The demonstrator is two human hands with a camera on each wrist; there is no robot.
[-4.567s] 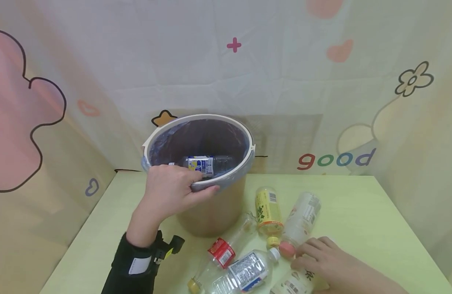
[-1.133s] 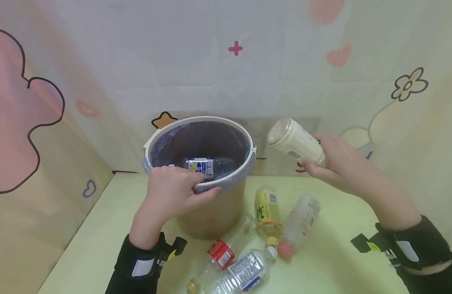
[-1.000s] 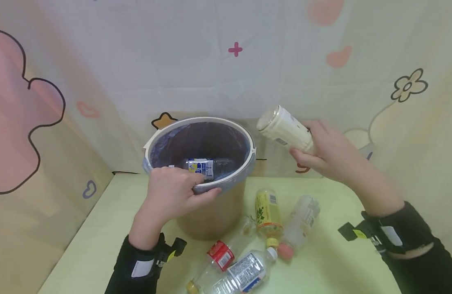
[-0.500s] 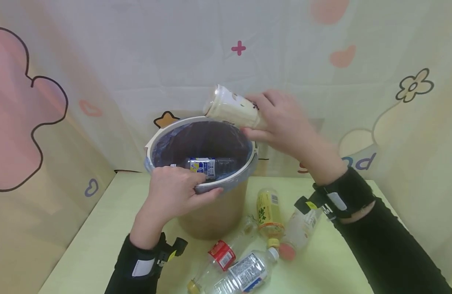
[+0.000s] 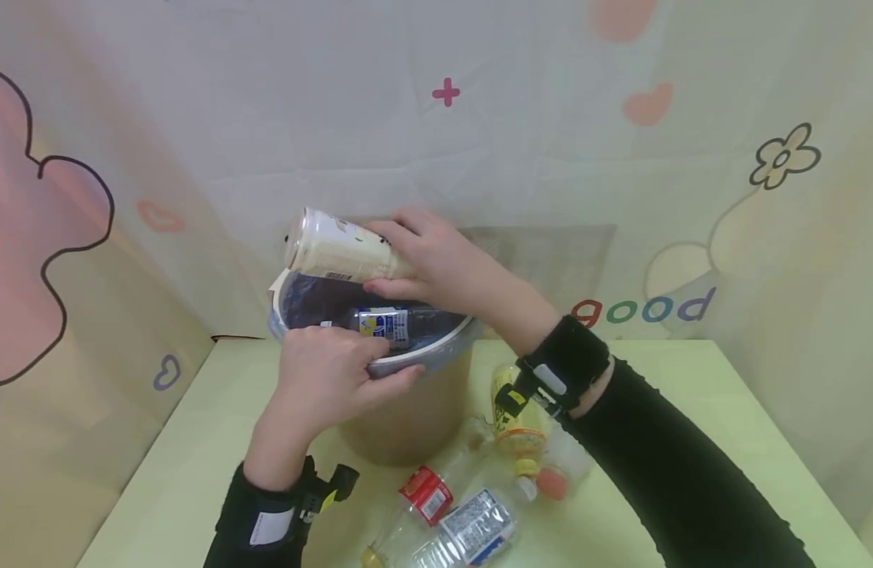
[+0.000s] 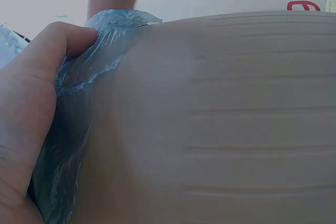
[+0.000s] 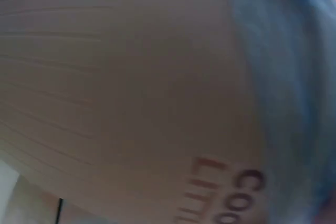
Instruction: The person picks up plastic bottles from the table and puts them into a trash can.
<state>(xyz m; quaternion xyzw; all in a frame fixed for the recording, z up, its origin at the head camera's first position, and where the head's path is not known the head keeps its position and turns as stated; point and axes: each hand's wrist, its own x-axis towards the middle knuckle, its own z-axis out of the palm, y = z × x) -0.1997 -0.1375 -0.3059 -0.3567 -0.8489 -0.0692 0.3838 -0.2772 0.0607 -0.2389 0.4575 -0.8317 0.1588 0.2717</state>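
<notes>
In the head view, my right hand grips a bottle with a cream label and holds it tilted over the mouth of a tan bin; the bottle's base points left, its cap end hidden in the hand. My left hand grips the bin's near rim, thumb outside. The left wrist view shows that thumb against a blue plastic liner folded over the rim. Inside the bin lies a clear bottle with a blue-and-white label. The right wrist view is filled by the bin wall and blurred liner.
On the pale green table, in front of the bin, lie a red-labelled bottle, a clear bottle with a white label, a yellow-labelled bottle and a pink-capped bottle, partly behind the right sleeve. A printed curtain hangs behind.
My right hand took the cream-labelled bottle from the table's front right, lifted it and carried it left over the bin. My left hand has stayed on the rim.
</notes>
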